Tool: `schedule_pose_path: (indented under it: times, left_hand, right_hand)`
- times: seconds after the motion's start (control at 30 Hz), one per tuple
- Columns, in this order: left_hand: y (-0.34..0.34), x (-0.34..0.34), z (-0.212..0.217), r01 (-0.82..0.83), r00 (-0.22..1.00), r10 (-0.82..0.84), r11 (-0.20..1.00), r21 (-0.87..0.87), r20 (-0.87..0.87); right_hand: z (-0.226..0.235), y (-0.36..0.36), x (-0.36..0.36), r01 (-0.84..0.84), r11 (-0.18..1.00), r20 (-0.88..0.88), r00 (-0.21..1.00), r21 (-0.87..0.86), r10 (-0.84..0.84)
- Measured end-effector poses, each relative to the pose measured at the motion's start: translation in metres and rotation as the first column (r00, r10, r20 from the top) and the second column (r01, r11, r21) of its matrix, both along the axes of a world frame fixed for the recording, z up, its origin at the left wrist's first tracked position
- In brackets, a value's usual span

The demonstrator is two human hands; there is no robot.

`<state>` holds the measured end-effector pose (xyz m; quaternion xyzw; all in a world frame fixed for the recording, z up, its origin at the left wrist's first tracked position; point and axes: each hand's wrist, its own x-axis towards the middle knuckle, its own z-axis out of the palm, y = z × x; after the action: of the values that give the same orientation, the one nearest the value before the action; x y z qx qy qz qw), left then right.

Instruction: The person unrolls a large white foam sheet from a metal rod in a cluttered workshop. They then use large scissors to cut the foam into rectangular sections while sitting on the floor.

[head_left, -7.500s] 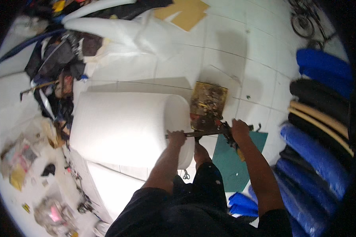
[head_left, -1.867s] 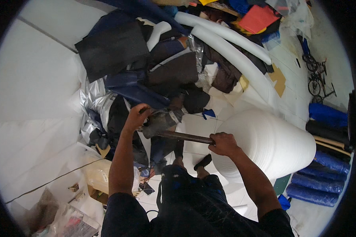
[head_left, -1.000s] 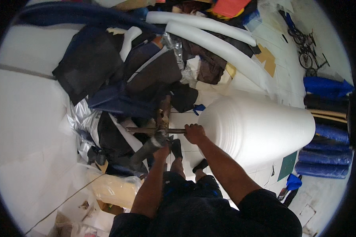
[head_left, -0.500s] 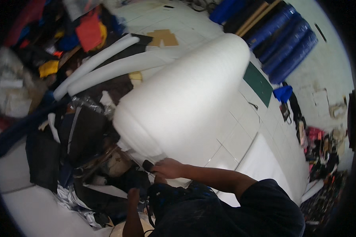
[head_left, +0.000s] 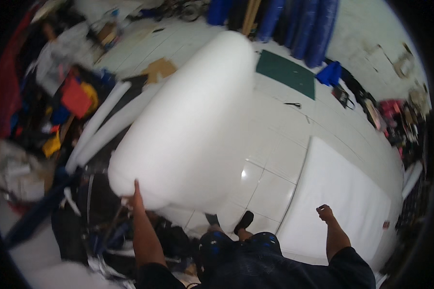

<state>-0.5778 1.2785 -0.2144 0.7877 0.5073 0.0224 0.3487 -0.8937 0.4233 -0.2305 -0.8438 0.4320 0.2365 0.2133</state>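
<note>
A big white roll of foam sheet [head_left: 188, 115] stretches from near my left side toward the far middle, its loose part spreading onto the tiled floor. My left hand [head_left: 134, 197] grips its near end, thumb up along the outside and the other fingers partly hidden at the edge. Off to the right, my right hand [head_left: 325, 212] hangs above a flat white sheet [head_left: 342, 192], apart from the roll. Its fingers are curled in, and nothing shows in them.
Two thin white foam tubes [head_left: 99, 123] lie left of the roll, among piled fabric and bags. Beyond it are a green mat [head_left: 285, 74], scissors [head_left: 292, 105] and upright blue-wrapped rolls [head_left: 301, 29]. Clutter [head_left: 395, 113] lines the right wall. My shoe [head_left: 244, 221] is near the roll.
My right hand has left the roll's near end and swung right over the flat sheet. My left hand has come up onto the roll. The view has turned, shifting the roll leftward.
</note>
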Motion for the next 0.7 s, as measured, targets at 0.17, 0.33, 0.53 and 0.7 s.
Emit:
schedule_pose_path:
  times: [0.17,0.33,0.53,0.7]
  left_hand:
    - [0.0,-0.004,-0.025,-0.211,0.978,0.21,0.978,-0.01,-0.012]
    - [-0.019,0.002,-0.01,-0.183,0.981,0.177,0.98,-0.074,-0.08]
    - [0.094,-0.005,-0.09,-0.066,0.897,0.235,0.908,-0.413,0.373]
    - [-0.033,0.034,0.006,0.042,0.972,0.024,0.961,-0.273,0.234]
  right_hand:
    - [0.019,0.007,-0.058,0.242,0.97,0.159,0.958,0.01,-0.24]
    - [-0.027,0.088,-0.098,0.32,0.899,-0.167,0.945,0.299,-0.281]
    - [-0.056,0.154,0.045,0.101,0.852,-0.212,0.977,0.513,0.012]
    - [-0.063,0.034,0.157,-0.294,0.894,-0.149,0.921,0.338,0.359]
